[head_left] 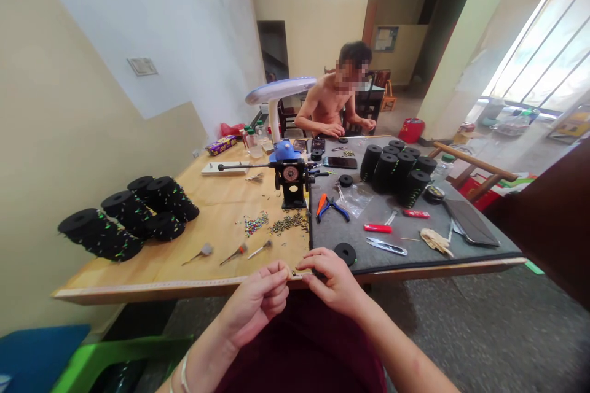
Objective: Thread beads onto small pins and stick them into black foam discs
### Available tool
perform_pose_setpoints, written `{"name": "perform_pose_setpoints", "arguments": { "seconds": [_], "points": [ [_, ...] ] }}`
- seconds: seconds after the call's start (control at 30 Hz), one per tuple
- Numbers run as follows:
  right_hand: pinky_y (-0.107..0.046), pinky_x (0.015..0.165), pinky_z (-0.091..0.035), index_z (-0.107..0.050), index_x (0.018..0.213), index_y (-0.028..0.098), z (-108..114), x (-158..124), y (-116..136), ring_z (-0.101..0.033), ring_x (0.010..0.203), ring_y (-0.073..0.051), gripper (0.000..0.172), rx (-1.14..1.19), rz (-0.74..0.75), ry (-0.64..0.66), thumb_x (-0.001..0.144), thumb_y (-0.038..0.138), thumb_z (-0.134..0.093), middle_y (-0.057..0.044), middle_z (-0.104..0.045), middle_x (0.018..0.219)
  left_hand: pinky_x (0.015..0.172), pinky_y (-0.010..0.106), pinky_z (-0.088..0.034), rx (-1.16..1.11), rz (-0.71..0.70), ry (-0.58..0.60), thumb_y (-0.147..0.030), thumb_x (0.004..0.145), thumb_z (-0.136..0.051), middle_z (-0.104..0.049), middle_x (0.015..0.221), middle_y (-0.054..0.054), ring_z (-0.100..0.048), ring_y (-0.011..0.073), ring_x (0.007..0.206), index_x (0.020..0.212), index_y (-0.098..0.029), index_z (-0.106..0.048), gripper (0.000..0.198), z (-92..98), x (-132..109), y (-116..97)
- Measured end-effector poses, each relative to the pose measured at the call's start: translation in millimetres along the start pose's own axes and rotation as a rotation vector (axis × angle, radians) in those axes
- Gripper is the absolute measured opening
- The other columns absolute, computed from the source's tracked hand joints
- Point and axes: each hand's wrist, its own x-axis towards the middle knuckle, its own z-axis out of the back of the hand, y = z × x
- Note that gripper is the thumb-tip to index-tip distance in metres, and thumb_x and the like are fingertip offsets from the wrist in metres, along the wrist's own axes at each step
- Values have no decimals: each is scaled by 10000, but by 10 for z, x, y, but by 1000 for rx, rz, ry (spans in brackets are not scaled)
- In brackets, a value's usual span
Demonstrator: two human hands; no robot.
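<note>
My left hand [266, 292] is closed in a pinch at the table's front edge, and what sits between its fingertips is too small to name. Facing it, my right hand [332, 281] has thumb and forefinger apart, with no held thing visible. A tiny dark piece [294, 274] shows between the two hands. Right behind my right hand lies a black foam disc [345, 253]. Just beyond my hands are several thin tools [260, 249], a pile of coloured beads [256, 223] and a pile of small metallic pieces [288, 223].
Black foam rolls [122, 221] stand at left, and more rolls [386, 172] at back right. A black device [292, 181] stands mid-table before a lamp [281, 91]. Pliers [332, 209], a red-handled tool [378, 228] and snips [387, 246] lie on the grey mat. Another person [329, 104] sits opposite.
</note>
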Motion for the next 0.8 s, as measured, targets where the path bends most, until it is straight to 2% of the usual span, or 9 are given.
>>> {"name": "perform_pose_setpoints", "arguments": {
  "seconds": [0.13,0.27,0.8],
  "points": [
    [-303,780,-440,-659,839,223,-94,49,39,-589,836,-184,112,69,7,-10,827,159,-568,-32,-672,822,392,149,-115,-12,-6,3,-270,732,-734,-193,472,-131,-107,19,408,695,-147,-505,263,9,0,-1],
    [-301,754,-429,-636,792,217,-110,56,21,-581,787,-180,100,79,2,-16,826,154,-566,-24,-664,780,395,146,-120,-24,-20,1,-259,734,-730,-192,472,-132,-105,19,411,702,-140,-522,242,19,-7,-3],
    [-323,785,-423,-647,781,223,-84,-123,-194,-603,818,-190,106,5,-76,-42,857,198,-578,-29,-683,786,390,150,-125,-61,-51,6,-230,732,-733,-168,482,-130,-114,15,398,694,-141,-534,221,50,-32,-12]
  ]
}}
